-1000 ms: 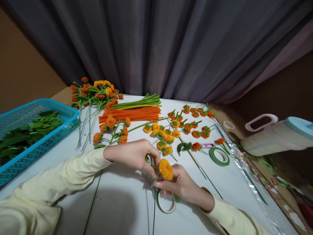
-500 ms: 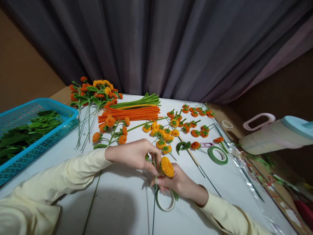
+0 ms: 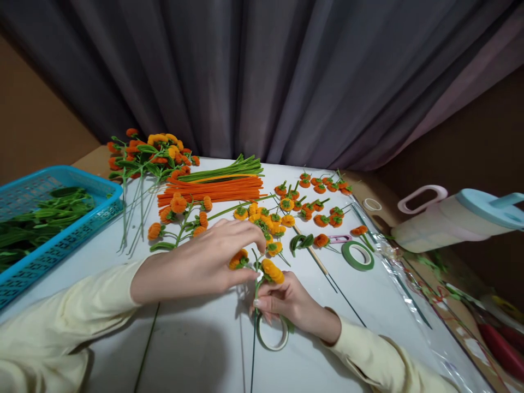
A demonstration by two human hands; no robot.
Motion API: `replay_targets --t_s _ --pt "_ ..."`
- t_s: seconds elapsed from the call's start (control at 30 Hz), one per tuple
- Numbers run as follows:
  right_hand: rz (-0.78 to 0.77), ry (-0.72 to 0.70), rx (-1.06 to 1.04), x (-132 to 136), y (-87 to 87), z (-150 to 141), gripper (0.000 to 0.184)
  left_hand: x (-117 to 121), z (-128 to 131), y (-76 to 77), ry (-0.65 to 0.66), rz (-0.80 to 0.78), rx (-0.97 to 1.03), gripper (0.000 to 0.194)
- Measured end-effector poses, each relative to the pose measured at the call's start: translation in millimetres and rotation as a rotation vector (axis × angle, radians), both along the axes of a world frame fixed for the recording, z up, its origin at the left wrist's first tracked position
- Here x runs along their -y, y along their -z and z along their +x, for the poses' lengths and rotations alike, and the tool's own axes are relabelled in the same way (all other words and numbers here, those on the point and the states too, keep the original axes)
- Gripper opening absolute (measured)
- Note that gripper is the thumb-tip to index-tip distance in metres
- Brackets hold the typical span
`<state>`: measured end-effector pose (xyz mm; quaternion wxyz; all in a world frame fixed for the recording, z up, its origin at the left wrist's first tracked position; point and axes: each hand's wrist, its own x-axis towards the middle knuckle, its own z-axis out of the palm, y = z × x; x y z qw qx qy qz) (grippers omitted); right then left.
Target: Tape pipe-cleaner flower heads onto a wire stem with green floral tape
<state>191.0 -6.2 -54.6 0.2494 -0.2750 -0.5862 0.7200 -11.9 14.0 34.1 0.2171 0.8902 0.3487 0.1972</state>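
My right hand (image 3: pixel 289 299) pinches the green stem (image 3: pixel 257 292) of a fuzzy yellow flower (image 3: pixel 272 271); a second orange-yellow bloom (image 3: pixel 238 259) shows to its left, partly behind my left hand. Just under the right fingers is a roll of green tape (image 3: pixel 273 344), part of it hidden by them. My left hand (image 3: pixel 200 265) is beside the stem's upper end, thumb and fingers apart, with nothing visible between them. Several loose yellow flower heads (image 3: pixel 265 221) lie just beyond it.
A blue basket (image 3: pixel 96 218) of green leaves stands left. Behind lie finished flowers (image 3: pixel 158 155) and orange pipe cleaners (image 3: pixel 213 189). Orange flower heads (image 3: pixel 321 220), another green tape roll (image 3: pixel 358 255) and a tumbler (image 3: pixel 450 224) are on the right.
My left hand has let go of the flower stem and opened, shifting a little left. The orange-yellow bloom and the stem tips now show. My right hand keeps its pinch.
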Motion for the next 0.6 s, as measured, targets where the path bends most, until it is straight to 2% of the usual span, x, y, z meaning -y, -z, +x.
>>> replay_targets --t_s 0.07,0.13,0.27,0.43,0.6 --pt "0.011 0.002 0.002 1 -0.9 0 0.033 11 0 -3.4 -0.042 0.172 -0.077 0.010" --pt "0.016 0.009 0.000 2 -1.7 -1 0.034 21 1 -3.6 -0.017 0.257 -0.154 0.016" --pt "0.012 0.025 -0.023 4 -3.7 -3 0.035 34 6 5.8 -0.024 0.322 -0.230 0.024" --pt "0.013 0.025 -0.011 6 -5.8 -2 0.038 37 12 21.2 -0.038 0.366 -0.221 0.022" --pt "0.001 0.024 0.010 5 -6.0 -3 0.040 36 18 22.2 0.033 0.329 -0.145 0.023"
